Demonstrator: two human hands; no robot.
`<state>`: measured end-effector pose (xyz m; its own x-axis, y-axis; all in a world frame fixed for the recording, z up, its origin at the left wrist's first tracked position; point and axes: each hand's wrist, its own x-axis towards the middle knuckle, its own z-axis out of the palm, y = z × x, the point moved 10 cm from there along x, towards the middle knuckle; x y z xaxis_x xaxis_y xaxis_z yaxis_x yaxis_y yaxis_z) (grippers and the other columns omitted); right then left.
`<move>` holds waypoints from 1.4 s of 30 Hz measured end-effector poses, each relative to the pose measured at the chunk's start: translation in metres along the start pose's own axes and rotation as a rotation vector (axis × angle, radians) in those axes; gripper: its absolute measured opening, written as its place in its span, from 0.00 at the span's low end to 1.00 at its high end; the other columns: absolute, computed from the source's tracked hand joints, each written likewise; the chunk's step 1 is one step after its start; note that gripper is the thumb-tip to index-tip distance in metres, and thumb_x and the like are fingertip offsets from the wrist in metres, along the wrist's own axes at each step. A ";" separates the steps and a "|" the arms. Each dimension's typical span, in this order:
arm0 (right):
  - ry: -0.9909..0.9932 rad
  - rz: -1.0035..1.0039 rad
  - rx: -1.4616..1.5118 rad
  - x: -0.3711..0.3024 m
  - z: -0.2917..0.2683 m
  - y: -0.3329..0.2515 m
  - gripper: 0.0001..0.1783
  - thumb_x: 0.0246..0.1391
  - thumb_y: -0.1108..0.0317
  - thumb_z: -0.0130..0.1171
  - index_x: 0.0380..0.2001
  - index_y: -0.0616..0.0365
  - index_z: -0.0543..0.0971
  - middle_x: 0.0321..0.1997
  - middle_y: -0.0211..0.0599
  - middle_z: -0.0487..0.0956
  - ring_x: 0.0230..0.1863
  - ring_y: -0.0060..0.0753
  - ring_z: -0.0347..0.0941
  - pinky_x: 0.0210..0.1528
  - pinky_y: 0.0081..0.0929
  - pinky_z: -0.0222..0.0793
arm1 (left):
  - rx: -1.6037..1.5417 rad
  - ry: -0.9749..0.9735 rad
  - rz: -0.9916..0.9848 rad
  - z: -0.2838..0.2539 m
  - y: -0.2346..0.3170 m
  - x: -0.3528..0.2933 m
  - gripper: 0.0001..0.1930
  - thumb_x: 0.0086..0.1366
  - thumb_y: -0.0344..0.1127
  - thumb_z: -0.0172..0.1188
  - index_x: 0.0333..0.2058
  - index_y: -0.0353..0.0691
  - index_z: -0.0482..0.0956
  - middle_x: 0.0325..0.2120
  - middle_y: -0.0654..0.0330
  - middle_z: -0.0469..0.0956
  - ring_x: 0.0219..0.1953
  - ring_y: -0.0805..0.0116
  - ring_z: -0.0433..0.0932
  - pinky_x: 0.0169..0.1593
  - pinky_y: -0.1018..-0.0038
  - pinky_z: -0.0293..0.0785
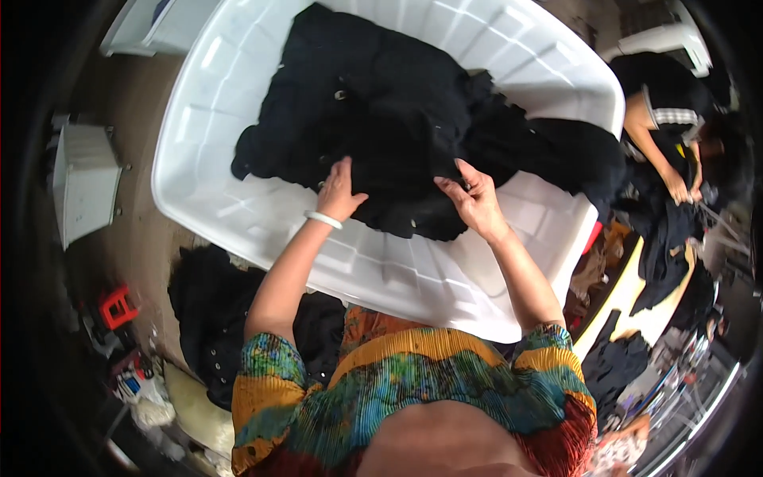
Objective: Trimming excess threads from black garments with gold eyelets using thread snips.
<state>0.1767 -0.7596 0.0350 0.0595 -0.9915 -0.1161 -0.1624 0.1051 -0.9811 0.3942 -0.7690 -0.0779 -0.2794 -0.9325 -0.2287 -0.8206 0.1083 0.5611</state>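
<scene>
A black garment [381, 119] with metal-looking buttons lies spread inside a large white plastic tub [262, 222]. My left hand [340, 195], with a white bangle at the wrist, rests at the garment's near left part, fingers stretched and thumb apart. Over the near right part is my right hand [477, 205], its thumb and forefinger apart beside a fold of the cloth and the other fingers partly bent. No grip on the fabric can be made out in either hand. One black sleeve-like length [568, 151] reaches over the tub's right rim.
More black garments [218, 318] lie on the floor at lower left. White bins [87, 183] and a red stool [118, 307] stand to the left. At right, another person [671, 119] handles black cloth near a pale yellow board [628, 318].
</scene>
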 end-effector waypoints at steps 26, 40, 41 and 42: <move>0.966 0.067 0.136 -0.192 -0.481 -0.066 0.09 0.43 0.68 0.59 0.17 0.45 0.69 0.15 0.13 0.64 0.13 0.08 0.54 0.16 0.10 0.47 | -0.661 0.507 0.519 -0.047 0.457 0.079 0.11 0.40 0.24 0.51 0.27 0.36 0.69 0.22 0.50 0.74 0.30 0.51 0.74 0.35 0.66 0.68; 0.546 -0.084 -0.950 -0.117 -0.332 0.023 0.17 0.49 0.63 0.53 0.42 0.58 0.71 0.37 0.47 0.74 0.38 0.42 0.71 0.39 0.27 0.66 | -0.391 0.069 -0.006 0.125 0.254 0.099 0.32 0.44 0.40 0.60 0.47 0.33 0.60 0.47 0.43 0.60 0.50 0.51 0.61 0.53 0.65 0.58; 0.550 -0.016 -1.071 -0.114 -0.320 0.025 0.16 0.49 0.64 0.53 0.41 0.59 0.71 0.39 0.48 0.73 0.40 0.47 0.70 0.40 0.30 0.66 | -0.324 0.176 -0.062 0.120 0.208 0.103 0.30 0.44 0.39 0.60 0.45 0.32 0.61 0.45 0.44 0.62 0.48 0.51 0.62 0.51 0.65 0.59; 0.584 -0.066 -1.118 -0.116 -0.315 0.022 0.17 0.49 0.63 0.53 0.41 0.61 0.71 0.39 0.48 0.73 0.39 0.45 0.70 0.39 0.28 0.66 | -0.227 0.217 -0.206 0.108 0.161 0.102 0.29 0.43 0.38 0.61 0.44 0.33 0.62 0.43 0.45 0.64 0.47 0.50 0.62 0.50 0.64 0.61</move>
<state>-0.1445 -0.6669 0.0755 -0.2975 -0.9085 0.2935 -0.9349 0.2149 -0.2824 0.1799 -0.8091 -0.0973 0.0125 -0.9808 -0.1948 -0.7106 -0.1458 0.6884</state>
